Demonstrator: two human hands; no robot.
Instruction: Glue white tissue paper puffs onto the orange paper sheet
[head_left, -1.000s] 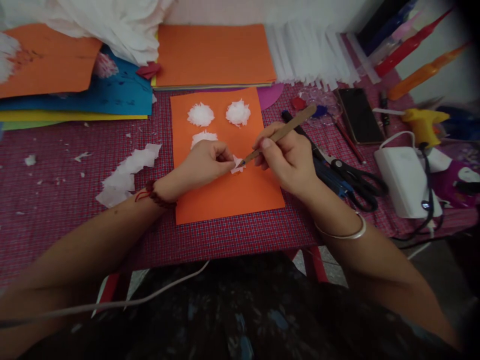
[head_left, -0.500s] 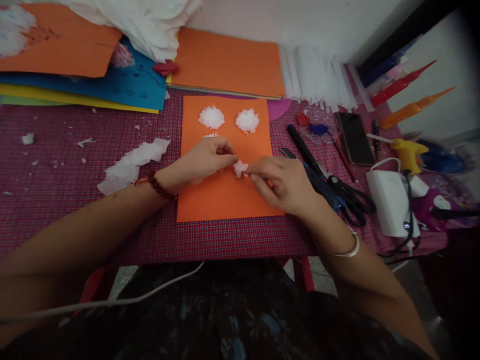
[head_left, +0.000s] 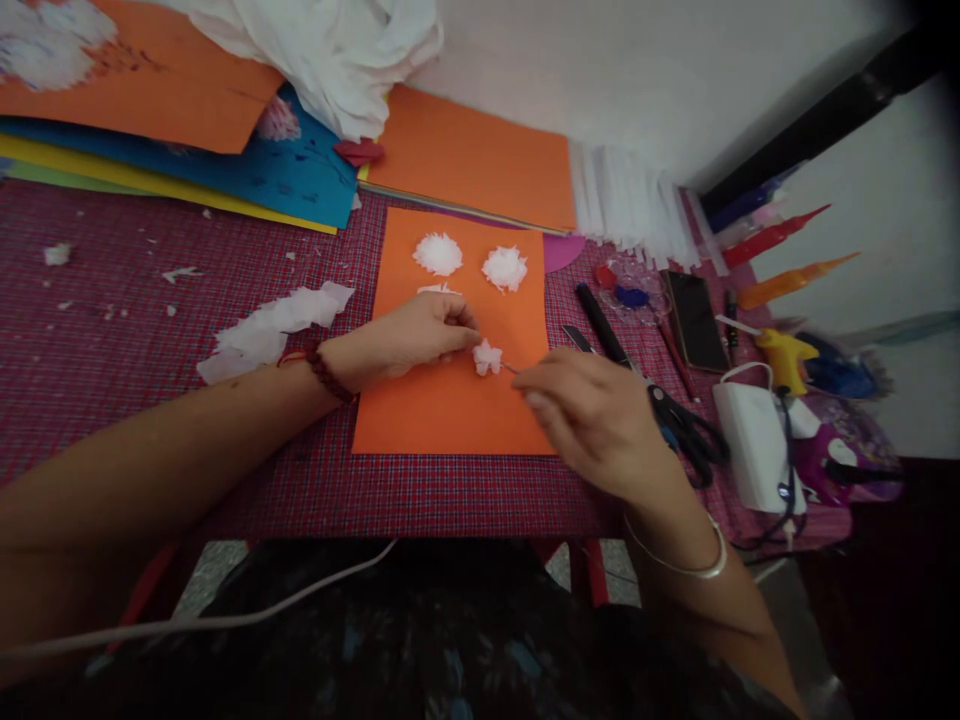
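My left hand (head_left: 420,338) rests over the orange sheet (head_left: 450,420), its thumb and fingers pinched at the upper left edge of a small white paper flower (head_left: 487,358). Just right of that flower, my right hand (head_left: 596,415) is closed around a thin stick (head_left: 511,369) whose tip points at the petals. Two fluffy white paper pompoms, a left one (head_left: 438,255) and a right one (head_left: 505,268), sit on the sheet's upper part. A third white piece (head_left: 439,289) is mostly hidden behind my left hand.
Crumpled white tissue strips (head_left: 274,330) and scraps lie left. Scissors (head_left: 686,430), a black marker (head_left: 602,322), a phone (head_left: 696,320), a yellow glue gun (head_left: 786,358) and a white power box (head_left: 757,445) crowd the right. Orange sheets (head_left: 480,160) and white paper strips (head_left: 634,205) are behind.
My right hand has drawn back slightly to the right of the flower, and the thin stick now shows plainly. My left hand stays at the flower. The camera view has shifted a little.
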